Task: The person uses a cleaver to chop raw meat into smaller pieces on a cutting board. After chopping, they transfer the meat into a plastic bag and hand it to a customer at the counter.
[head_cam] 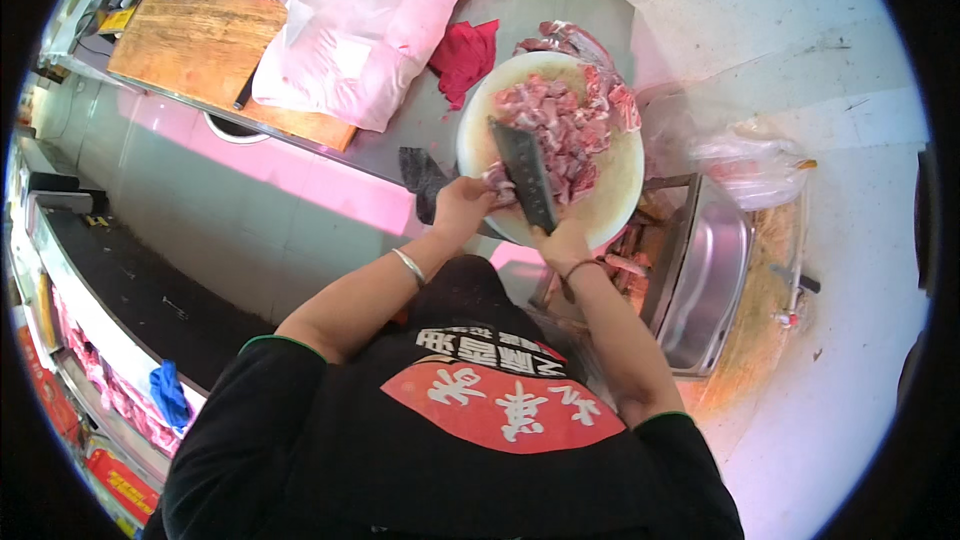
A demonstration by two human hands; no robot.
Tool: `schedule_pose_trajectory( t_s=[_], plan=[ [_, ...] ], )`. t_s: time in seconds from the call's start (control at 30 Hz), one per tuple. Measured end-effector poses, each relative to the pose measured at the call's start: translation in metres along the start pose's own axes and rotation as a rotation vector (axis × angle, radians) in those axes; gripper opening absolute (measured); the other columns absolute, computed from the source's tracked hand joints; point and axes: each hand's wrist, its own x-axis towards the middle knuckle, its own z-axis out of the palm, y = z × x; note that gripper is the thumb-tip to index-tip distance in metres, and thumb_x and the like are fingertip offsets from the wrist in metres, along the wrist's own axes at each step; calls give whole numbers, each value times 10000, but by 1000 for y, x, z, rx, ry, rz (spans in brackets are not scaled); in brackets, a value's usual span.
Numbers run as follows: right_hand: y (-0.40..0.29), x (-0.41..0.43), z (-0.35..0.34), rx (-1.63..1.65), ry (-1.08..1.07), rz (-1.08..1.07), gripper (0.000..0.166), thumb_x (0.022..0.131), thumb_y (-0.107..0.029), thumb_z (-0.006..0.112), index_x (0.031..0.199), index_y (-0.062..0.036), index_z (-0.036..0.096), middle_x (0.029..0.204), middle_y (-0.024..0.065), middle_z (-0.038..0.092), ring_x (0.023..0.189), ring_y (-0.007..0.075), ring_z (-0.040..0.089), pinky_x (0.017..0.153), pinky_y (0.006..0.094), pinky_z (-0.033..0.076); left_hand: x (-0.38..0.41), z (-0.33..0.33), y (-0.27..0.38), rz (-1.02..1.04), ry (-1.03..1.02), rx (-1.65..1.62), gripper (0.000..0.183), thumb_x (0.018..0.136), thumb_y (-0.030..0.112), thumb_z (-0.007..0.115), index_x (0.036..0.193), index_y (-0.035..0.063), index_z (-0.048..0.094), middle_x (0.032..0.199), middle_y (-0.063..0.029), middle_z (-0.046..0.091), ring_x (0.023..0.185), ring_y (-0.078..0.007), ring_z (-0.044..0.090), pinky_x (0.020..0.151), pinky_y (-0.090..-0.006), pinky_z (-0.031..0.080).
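On a round white chopping board (619, 214) lies a heap of chopped raw meat (559, 116). My right hand (562, 244) grips a cleaver (529, 172) by its handle, and the broad dark blade slants up and left across the board. Part of the heap is hidden behind the blade. At the board's left edge my left hand (465, 202) has its fingers on a small piece of meat (499, 181) close beside the blade. Larger bony cuts (577, 37) rest at the board's far side.
A plastic-covered pork slab (352, 45) lies on a wooden board (199, 30), with a knife handle (246, 90) beside it. Between slab and chopping board is a red cloth (466, 56). A steel sink (701, 277) stands to the right, with plastic bags (750, 165) beyond.
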Motion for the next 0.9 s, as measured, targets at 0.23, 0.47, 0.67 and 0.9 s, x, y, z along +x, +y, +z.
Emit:
schedule_pose_trajectory(
  t_s=[0.23, 0.47, 0.67, 0.9],
  plan=[
    [-14, 37, 21, -86, 206, -29, 383, 794, -359, 700, 847, 20, 708, 761, 247, 677, 772, 410, 683, 697, 459, 528, -10, -5, 28, 125, 48, 251, 201, 855, 96, 725, 991, -35, 658, 822, -57, 663, 707, -116, 625, 644, -253, 520],
    [-89, 4, -100, 220, 522, -257, 418, 843, -387, 730, 732, 12, 671, 578, 120, 608, 534, 220, 591, 550, 380, 467, -13, -12, 19, 144, 37, -81, 180, 861, 72, 731, 912, 14, 567, 786, -17, 613, 679, -66, 553, 613, -229, 476],
    [-89, -27, -81, 745, 641, -467, 253, 907, -260, 674, 897, -8, 652, 715, 112, 601, 614, 201, 555, 581, 331, 425, -27, -13, 30, 259, -123, 251, 163, 860, 91, 730, 880, 9, 591, 771, -27, 634, 692, -94, 596, 649, -261, 507],
    [-14, 3, 7, -181, 37, -132, 373, 824, -337, 680, 1001, -9, 688, 901, 290, 669, 885, 446, 653, 814, 491, 521, -15, -7, 37, 373, -105, 384, 117, 836, 31, 694, 909, -29, 624, 844, -109, 653, 739, -170, 662, 677, -302, 531]
  ],
)
